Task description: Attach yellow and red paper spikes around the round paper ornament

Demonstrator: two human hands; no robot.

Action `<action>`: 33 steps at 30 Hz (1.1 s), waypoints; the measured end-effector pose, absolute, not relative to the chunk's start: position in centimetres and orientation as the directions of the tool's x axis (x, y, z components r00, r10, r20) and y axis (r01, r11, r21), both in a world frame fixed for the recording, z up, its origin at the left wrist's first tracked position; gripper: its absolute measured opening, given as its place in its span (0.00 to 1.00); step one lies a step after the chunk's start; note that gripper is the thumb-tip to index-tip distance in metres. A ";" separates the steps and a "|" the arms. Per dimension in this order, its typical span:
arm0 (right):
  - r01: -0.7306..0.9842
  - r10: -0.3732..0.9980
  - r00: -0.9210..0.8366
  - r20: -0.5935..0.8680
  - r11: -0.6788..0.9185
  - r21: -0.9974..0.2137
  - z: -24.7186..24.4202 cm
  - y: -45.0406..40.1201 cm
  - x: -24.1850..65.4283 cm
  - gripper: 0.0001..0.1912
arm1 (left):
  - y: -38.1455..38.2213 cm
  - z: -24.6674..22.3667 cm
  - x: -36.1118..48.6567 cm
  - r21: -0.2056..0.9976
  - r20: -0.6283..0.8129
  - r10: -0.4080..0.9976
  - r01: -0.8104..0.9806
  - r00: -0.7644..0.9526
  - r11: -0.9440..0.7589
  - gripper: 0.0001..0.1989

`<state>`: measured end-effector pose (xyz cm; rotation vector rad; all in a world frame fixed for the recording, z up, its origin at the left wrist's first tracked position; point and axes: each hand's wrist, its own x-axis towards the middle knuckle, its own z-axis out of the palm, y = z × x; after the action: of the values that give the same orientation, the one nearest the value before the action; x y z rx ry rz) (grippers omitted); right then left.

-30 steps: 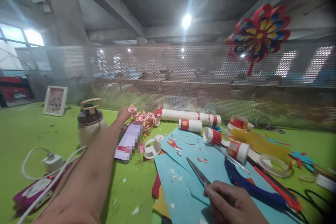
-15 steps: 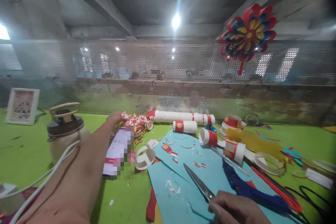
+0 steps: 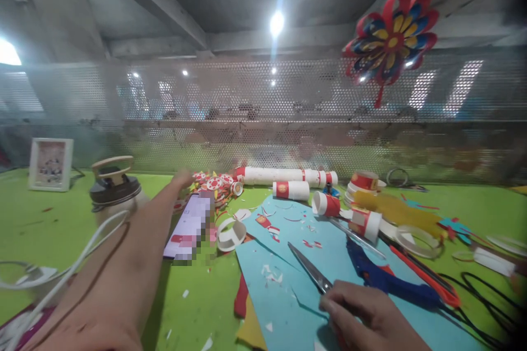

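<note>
My right hand (image 3: 362, 312) is closed round the handles of a pair of scissors (image 3: 309, 267), whose blades lie together and point up-left over light blue paper (image 3: 284, 279). My left arm stretches forward past a phone (image 3: 188, 225). At its end, my left hand (image 3: 183, 178) is by a heap of red and white paper pieces (image 3: 214, 182); its fingers are blurred and partly hidden. A cut cup ring (image 3: 231, 235) lies beside the phone.
A lidded bottle (image 3: 115, 192) and white cable (image 3: 88, 252) are at the left. Paper cups (image 3: 290, 190), a blue glue gun (image 3: 391, 285), a red-orange cutter (image 3: 426, 276) and yellow paper (image 3: 381, 213) lie centre and right. A pinwheel (image 3: 393, 44) hangs above.
The view has shifted slightly, so the bottle and frame appear further right. My right hand still holds the scissors, and my left hand remains by the paper heap.
</note>
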<state>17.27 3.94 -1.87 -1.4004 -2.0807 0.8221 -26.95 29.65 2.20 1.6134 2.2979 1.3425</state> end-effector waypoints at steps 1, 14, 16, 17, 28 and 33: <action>0.623 0.931 -0.352 0.095 0.309 -0.719 -1.8 3.7 17.1 0.20 | 29.2 2.5 -26.8 0.655 0.413 0.769 0.746 -0.488 0.122 0.17; 0.483 0.895 -0.316 0.314 0.436 -0.759 -1.2 2.5 16.9 0.17 | 23.3 9.3 -18.9 0.761 0.564 0.618 0.635 -0.549 -0.131 0.17; 0.483 0.896 -0.297 0.332 0.440 -0.757 -1.4 2.8 17.0 0.18 | 22.6 10.0 -17.2 0.781 0.566 0.632 0.589 -0.529 -0.207 0.17; 0.482 0.893 -0.293 0.343 0.447 -0.754 -1.4 2.9 17.1 0.18 | 22.1 10.3 -16.5 0.789 0.567 0.640 0.564 -0.518 -0.242 0.17; 0.497 0.825 -0.203 0.527 0.550 -0.671 -1.5 4.3 17.8 0.24 | 11.4 8.6 -7.1 0.826 0.554 0.787 0.299 -0.273 -0.478 0.09; 0.573 0.824 -0.121 0.553 0.513 -0.639 -2.2 5.4 18.4 0.17 | 6.5 5.4 -1.6 0.868 0.465 0.885 0.205 -0.012 -0.453 0.05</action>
<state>18.43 5.42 -2.22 -1.1663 -1.8099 0.3338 -1.64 6.53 5.40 1.6878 1.1385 1.5067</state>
